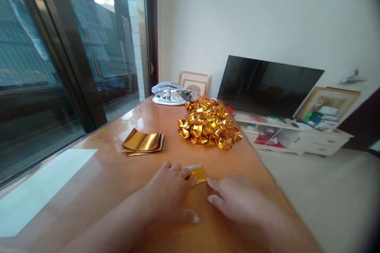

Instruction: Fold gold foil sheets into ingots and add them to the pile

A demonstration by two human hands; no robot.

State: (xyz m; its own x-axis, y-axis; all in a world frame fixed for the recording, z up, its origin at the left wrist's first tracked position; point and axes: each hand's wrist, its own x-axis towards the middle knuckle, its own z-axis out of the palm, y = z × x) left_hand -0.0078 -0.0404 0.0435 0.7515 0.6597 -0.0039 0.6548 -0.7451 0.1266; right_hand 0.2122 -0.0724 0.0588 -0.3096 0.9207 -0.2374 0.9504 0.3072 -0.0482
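Note:
A small piece of gold foil paper (198, 172) lies on the orange wooden table (103, 174), mostly hidden under my hands. My left hand (170, 195) presses flat on its left part, fingers spread. My right hand (237, 201) rests palm down just right of it, with a fingertip touching the paper's edge. Farther back sits a pile of folded gold foil pieces (209, 123). A stack of flat gold foil sheets (143, 142) lies to the left, its corners curling up.
A white bundle of cloth or bags (172, 94) sits at the table's far end. Glass sliding doors (59, 67) run along the left. To the right stand a dark TV (267, 85) on a low white cabinet (297, 136), and framed pictures lean on the wall.

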